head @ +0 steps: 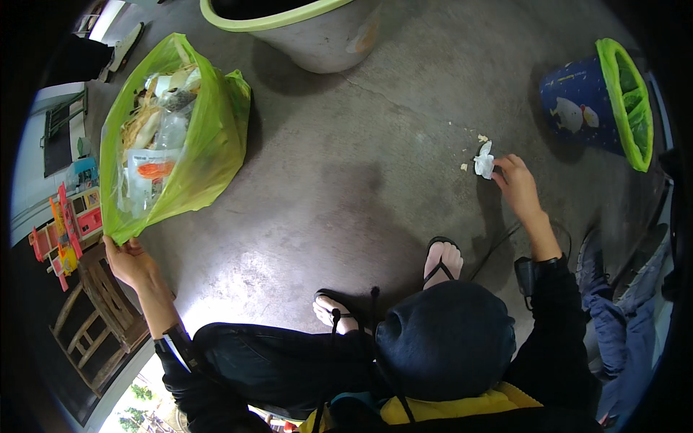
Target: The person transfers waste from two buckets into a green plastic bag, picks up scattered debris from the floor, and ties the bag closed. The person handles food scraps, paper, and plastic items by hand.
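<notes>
My left hand [130, 263] pinches the rim of a green plastic bag [222, 146] that stands on the floor with its mouth spread wide. Inside it show a clear plastic bottle [172, 130], a white packet with an orange print [142, 176] and other refuse. Over on the right, my right hand [517, 181] holds a crumpled white tissue [483, 161] between thumb and fingers, low over the concrete floor. Small pale crumbs [482, 138] lie scattered beside the tissue.
A blue bin [582, 105] with a green liner is at the upper right. A large grey tub [325, 43] stands at the top. Toys [67, 233] and a wooden chair [100, 319] are at left. Other people's feet [127, 48] and legs [622, 325] flank the space.
</notes>
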Action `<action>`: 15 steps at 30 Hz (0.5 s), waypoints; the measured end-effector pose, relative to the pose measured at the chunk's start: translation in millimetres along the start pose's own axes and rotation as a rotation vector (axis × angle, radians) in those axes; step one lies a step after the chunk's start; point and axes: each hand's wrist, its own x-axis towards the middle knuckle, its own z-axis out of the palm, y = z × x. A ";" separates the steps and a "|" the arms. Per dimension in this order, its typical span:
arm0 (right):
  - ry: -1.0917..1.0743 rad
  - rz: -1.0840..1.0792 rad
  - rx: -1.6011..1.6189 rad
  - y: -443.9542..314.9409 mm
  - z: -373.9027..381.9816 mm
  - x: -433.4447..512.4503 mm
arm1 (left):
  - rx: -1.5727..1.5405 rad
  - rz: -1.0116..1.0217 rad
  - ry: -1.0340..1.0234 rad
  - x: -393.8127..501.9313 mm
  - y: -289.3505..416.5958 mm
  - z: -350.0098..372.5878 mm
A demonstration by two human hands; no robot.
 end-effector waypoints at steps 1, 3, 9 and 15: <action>0.074 -0.064 0.017 3.4 12.5 -2.5 | -0.010 -0.009 -0.012 1.8 0.1 -1.1; 0.198 -0.149 0.048 4.8 34.5 -4.9 | -0.002 -0.009 -0.020 4.9 0.0 -2.3; 0.230 -0.106 0.007 4.5 49.7 3.4 | 0.008 0.009 -0.030 3.8 1.8 -1.2; 0.341 0.005 0.392 17.8 16.1 22.6 | 0.031 0.028 0.006 -0.8 3.1 2.6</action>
